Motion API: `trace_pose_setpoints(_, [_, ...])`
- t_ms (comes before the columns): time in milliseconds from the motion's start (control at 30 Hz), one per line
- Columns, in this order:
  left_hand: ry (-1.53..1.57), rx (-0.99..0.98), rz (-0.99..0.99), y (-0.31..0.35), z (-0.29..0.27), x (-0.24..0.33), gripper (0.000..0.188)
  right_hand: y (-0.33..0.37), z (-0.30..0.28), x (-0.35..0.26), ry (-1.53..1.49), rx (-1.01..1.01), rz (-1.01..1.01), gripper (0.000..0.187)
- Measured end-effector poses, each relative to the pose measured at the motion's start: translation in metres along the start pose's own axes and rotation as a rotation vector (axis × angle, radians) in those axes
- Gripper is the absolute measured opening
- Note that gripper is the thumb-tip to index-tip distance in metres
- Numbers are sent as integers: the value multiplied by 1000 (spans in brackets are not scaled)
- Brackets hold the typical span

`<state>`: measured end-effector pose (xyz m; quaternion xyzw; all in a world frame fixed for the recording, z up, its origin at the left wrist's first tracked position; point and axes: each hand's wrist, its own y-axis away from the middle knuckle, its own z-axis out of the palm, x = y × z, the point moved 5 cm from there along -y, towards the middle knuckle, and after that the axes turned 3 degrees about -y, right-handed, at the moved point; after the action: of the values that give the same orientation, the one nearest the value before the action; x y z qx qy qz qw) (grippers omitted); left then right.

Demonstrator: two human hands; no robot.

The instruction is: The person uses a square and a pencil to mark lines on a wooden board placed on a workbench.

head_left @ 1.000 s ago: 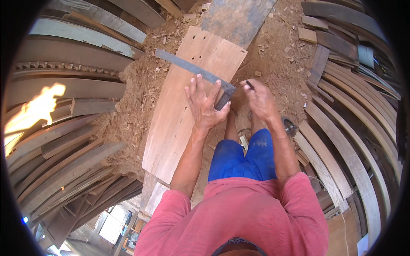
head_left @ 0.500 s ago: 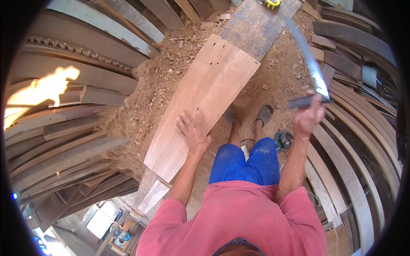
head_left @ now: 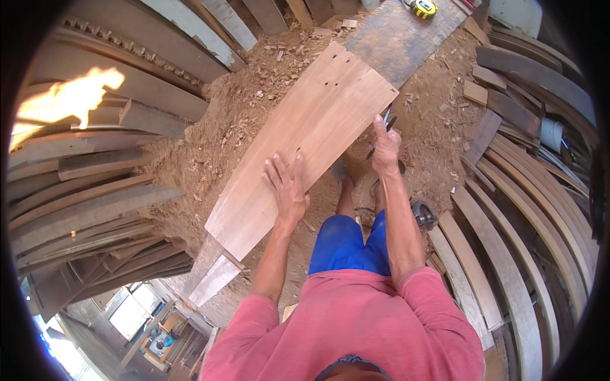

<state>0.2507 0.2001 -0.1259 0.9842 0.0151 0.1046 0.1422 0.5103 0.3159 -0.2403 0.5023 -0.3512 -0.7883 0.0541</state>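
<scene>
A wide, reddish-brown wooden board (head_left: 311,108) lies slantwise in front of me, with small dark holes and faint lines near its far end. My left hand (head_left: 289,193) rests flat on its nearer half, fingers spread. At the board's right edge, close to the far corner, my right hand (head_left: 386,149) is closed round a try square (head_left: 391,122) with a dark stock. Most of the square's metal blade is hidden now; only a short bit of metal and dark stock shows by the thumb.
Under the board runs a weathered plank (head_left: 406,41), with a yellow and black tape measure (head_left: 422,8) on it. Sawdust and chips (head_left: 210,152) cover the ground. A power tool (head_left: 423,213) sits by my right leg. Stacked planks (head_left: 521,254) stand on both sides.
My right hand has come left and inward with the try square, from out over the right side to the board's edge. My left hand stays flat on the board.
</scene>
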Motion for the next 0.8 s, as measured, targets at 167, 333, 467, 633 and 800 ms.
trace_pose_setpoints(167, [-14, 37, 7, 5, 4, 0, 120, 6, 14, -18, -25, -85, 95, 30])
trace_pose_setpoints(333, [13, -71, -21, 15, -24, 2, 120, 33, 3, -37, -150, -134, 120, 29])
trace_pose_setpoints(467, [95, -221, 1, 19, -75, -4, 120, 63, 13, -70, -235, -241, 103, 28])
trace_pose_setpoints(633, [109, -231, 54, 14, -104, -10, 119, 67, 30, -87, -186, -270, 73, 30])
trace_pose_setpoints(800, [238, -275, 138, 10, -129, 4, 112, 58, 34, -111, -210, -331, -2, 30])
